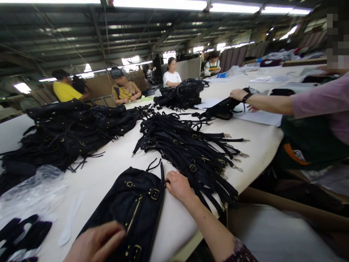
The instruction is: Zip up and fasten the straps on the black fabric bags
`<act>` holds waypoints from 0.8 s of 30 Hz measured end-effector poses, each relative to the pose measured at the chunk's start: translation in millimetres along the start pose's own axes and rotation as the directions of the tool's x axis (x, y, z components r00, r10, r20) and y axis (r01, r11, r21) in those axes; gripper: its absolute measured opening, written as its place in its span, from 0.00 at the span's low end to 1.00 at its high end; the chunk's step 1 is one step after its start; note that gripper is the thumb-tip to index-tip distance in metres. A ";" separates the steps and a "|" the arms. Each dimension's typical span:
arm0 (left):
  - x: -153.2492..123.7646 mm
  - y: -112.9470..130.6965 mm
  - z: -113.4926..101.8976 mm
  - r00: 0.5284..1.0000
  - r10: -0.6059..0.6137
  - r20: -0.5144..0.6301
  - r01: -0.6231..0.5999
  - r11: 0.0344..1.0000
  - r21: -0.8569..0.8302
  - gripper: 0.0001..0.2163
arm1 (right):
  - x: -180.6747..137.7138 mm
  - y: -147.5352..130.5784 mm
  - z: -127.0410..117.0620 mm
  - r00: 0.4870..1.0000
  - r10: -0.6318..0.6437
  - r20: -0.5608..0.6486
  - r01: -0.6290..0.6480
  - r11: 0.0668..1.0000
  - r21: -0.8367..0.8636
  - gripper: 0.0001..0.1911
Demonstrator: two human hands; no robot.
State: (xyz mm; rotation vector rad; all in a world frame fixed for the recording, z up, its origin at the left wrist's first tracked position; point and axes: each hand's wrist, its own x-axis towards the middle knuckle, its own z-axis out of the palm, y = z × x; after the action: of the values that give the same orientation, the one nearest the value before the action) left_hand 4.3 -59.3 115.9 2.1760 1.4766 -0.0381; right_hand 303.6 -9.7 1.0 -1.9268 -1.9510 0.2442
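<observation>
A black bag [136, 207] with brass buckles and a zip lies flat on the white table [109, 171] in front of me. My left hand [95, 243] rests on its near end, blurred by motion, fingers roughly flat. At the bag's top right corner my right hand [177, 185] has its fingers curled and pinched, beside the edge of a pile of black straps [188, 145]. What the fingers pinch is hidden.
A big heap of black bags [68, 134] lies at left and another heap [182, 94] farther back. Clear plastic wrap [32, 189] sits at near left. A person's arm [272, 103] at right holds a black bag [223, 109]. Other people sit across the table.
</observation>
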 end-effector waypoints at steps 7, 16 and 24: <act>175.0 64.0 4.5 0.920 0.356 -0.162 -0.279 0.888 0.365 0.17 | -7.3 7.5 1.7 0.998 -0.046 -0.035 0.046 0.999 0.014 0.04; 211.3 44.5 64.3 0.935 0.318 -0.158 -0.251 0.906 0.341 0.17 | 13.8 4.0 15.1 0.992 0.089 -0.088 -0.092 0.996 -0.020 0.08; 195.5 43.9 62.6 0.952 0.288 -0.101 -0.247 0.923 0.296 0.19 | 19.3 3.6 10.8 0.994 0.099 -0.051 -0.098 0.995 0.015 0.09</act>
State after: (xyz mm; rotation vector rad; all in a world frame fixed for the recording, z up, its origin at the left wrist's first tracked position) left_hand 138.7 70.7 20.3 2.6462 1.2963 0.0042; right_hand 303.1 11.1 -7.3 -2.0042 -1.8202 0.2306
